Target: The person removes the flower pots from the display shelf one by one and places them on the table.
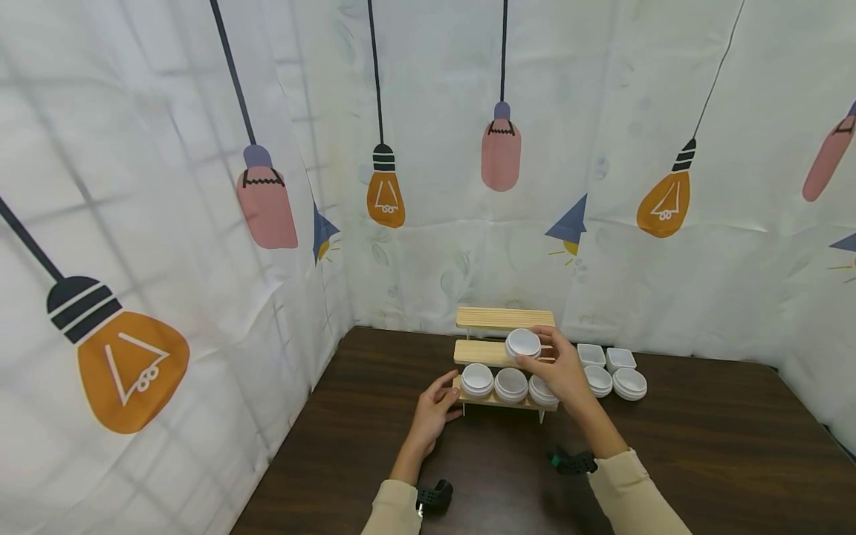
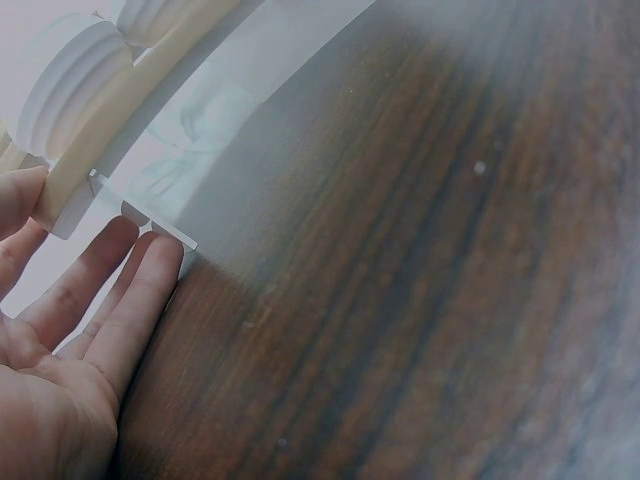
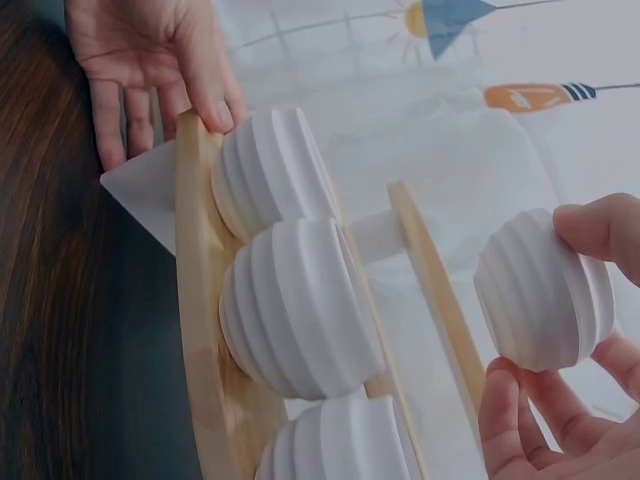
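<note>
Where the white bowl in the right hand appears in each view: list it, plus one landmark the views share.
Head: the white bowl is right of centre, below mid-height, overlapping the wooden rack.
Left wrist: not in it; the bowls at upper left are others.
Right wrist: at right, around mid-height.
Shared landmark: the left hand at the wooden rack's left end.

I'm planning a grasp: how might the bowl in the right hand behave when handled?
The bowl looks stiff, showing no bend in the right hand. Its ridged wall probably resists slipping. On its side, it might roll, given its round outline.
</note>
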`<state>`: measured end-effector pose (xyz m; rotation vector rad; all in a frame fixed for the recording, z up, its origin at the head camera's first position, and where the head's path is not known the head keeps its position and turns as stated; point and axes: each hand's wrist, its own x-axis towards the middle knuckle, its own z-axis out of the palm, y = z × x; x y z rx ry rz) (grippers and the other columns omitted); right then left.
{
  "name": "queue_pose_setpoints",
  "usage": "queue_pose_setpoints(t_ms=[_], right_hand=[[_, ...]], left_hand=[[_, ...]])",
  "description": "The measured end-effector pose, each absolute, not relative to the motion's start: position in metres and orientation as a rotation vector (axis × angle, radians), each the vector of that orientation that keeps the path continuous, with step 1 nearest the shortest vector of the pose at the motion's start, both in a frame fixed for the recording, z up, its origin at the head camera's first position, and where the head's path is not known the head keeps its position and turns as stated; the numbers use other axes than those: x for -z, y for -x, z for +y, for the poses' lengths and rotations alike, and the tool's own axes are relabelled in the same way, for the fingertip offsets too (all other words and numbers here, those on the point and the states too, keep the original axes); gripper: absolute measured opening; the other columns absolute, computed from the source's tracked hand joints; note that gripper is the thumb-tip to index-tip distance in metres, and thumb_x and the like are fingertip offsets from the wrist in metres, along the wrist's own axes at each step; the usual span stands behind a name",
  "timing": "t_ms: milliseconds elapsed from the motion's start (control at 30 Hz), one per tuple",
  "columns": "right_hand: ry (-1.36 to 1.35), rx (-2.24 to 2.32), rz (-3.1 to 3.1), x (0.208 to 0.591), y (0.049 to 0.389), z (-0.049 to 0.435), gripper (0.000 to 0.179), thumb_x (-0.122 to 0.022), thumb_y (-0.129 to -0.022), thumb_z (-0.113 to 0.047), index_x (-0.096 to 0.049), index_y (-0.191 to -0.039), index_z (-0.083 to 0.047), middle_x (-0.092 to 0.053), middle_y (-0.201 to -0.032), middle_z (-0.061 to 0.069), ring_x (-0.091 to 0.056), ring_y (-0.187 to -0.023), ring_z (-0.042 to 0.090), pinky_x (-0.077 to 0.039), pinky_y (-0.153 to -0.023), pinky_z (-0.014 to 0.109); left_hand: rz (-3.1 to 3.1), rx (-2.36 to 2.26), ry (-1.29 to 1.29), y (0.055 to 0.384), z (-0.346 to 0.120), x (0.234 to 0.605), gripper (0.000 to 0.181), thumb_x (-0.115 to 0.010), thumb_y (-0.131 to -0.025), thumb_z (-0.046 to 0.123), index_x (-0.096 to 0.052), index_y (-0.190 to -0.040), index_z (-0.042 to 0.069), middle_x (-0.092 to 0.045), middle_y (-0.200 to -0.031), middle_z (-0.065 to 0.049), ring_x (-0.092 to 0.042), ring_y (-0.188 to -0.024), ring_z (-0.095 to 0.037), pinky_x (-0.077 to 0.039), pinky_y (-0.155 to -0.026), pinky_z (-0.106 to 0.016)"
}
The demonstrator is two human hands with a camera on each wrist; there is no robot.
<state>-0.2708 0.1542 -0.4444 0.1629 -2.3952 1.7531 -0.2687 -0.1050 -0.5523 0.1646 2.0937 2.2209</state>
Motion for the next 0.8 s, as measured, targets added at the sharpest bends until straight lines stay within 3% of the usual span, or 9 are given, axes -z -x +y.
queue_pose_setpoints(t_ms=[200, 500, 800], right_hand=[[-0.171, -1.777, -2.375, 0.445, 0.267, 0.163, 0.062, -0.083, -0.087, -0.018, -0.054, -0.141, -0.011, -0.060, -0.135, 0.019, -0.058, -0.101, 0.022, -0.053, -0.075, 0.025], [-0.156, -1.774, -2.359, 0.446, 0.261, 0.172, 0.061, -0.084, -0.086, -0.015, -0.055, -0.140, -0.009, -0.060, -0.124, 0.020, -0.059, -0.095, 0.016, -0.051, -0.075, 0.025], [-0.136, -1.774, -2.377, 0.446, 0.257, 0.184, 0.062, -0.081, -0.089, -0.015, -0.051, -0.143, -0.008, -0.058, -0.127, 0.020, -0.060, -0.094, 0.008, -0.053, -0.074, 0.024]], left_hand=[[2.092, -2.222, -0.165, 0.269, -0.105, 0.554, 0.042, -0.057, -0.106, 0.018, -0.054, -0.148, 0.014, -0.068, -0.113, -0.010, -0.066, -0.102, -0.016, -0.062, -0.088, -0.040], [2.078, -2.228, -0.168, 0.270, -0.105, 0.555, 0.044, -0.057, -0.106, 0.018, -0.053, -0.149, 0.012, -0.069, -0.114, -0.011, -0.066, -0.101, -0.016, -0.062, -0.088, -0.040], [2.081, -2.224, -0.172, 0.270, -0.105, 0.555, 0.044, -0.057, -0.106, 0.019, -0.053, -0.149, 0.012, -0.068, -0.114, -0.011, -0.065, -0.100, -0.014, -0.062, -0.088, -0.040]])
